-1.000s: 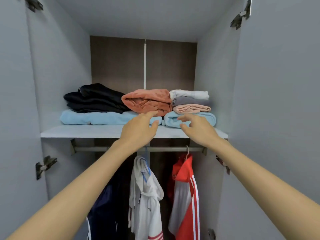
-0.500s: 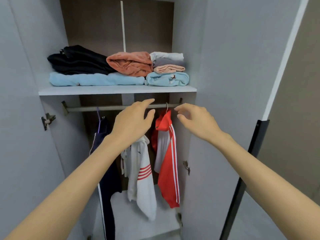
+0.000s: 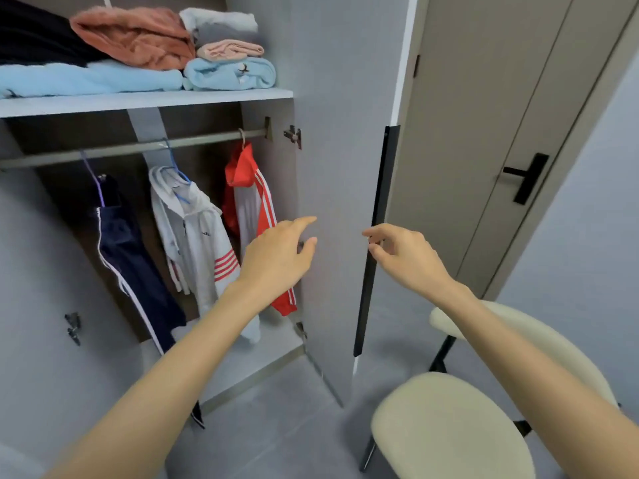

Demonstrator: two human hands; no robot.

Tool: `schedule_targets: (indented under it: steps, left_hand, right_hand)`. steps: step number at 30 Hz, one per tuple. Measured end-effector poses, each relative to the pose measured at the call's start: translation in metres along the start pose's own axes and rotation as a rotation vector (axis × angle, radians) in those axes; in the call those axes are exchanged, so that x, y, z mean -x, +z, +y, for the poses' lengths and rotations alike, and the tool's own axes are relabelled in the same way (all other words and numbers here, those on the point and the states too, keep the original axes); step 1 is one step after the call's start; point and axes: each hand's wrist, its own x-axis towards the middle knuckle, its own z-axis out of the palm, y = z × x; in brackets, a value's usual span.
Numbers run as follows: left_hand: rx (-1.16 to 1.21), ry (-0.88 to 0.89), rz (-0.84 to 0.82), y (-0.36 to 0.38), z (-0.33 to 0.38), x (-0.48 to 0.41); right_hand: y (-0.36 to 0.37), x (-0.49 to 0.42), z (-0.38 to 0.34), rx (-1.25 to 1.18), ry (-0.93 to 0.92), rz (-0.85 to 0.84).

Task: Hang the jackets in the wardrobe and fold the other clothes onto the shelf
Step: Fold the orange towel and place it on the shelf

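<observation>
The left hand [image 3: 280, 257], at the centre of the frame, is released: its fingers are stretched and relaxed in front of the inner face of the wardrobe door [image 3: 328, 160] and hold nothing. The right hand [image 3: 406, 259], just right of centre, has loosely curled fingers at the black handle strip [image 3: 378, 209] on the door's edge. Whether it touches the strip I cannot tell, but it grips nothing.

The task's things look put away. Three jackets hang on the metal rail [image 3: 138, 148] in the left half of the frame: a red jacket [image 3: 257, 202] with white stripes, a white jacket [image 3: 198, 233] and a navy jacket [image 3: 135, 257]. The folded clothes lie on the shelf [image 3: 148, 102] along the top left: an orange fleece [image 3: 138, 36], a pale blue roll [image 3: 231, 72] and others.

If the door is to be swung shut, the red jacket is the risk. It hangs nearest the hinge side, and its slick, loose hem could be nipped there. The pale blue roll sits near the shelf's front lip, and a knock might tumble it. A fingertip left on the strip's thin edge could get pinched.

The jackets look smooth and synthetic, and the shelf pile is plush and rounded. The door is a flat, matt grey panel. A cream padded chair [image 3: 449, 430] stands at the lower right.
</observation>
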Motion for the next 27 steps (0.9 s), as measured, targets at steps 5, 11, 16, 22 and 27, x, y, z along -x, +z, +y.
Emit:
schedule_targets:
  steps: [5,11,16,22,27]
  left_hand:
    - [0.091,0.127,-0.100,0.053,0.057,0.014]
    - [0.157,0.233,-0.272,0.131,0.144,0.028]
    - [0.204,0.321,-0.425,0.198,0.225,0.043]
    - [0.240,0.362,-0.566,0.276,0.316,0.061]
    - [0.276,0.361,-0.669,0.337,0.369,0.085]
  right_hand:
    - [-0.020,0.064,0.065,-0.037,0.234,0.082]
    - [-0.048,0.148,0.155,-0.097,0.454,0.174]
    - [-0.073,0.217,0.236,-0.043,0.597,0.187]
    - [-0.099,0.287,0.328,0.002,0.776,0.131]
    - [-0.106,0.333,0.396,0.032,0.863,0.062]
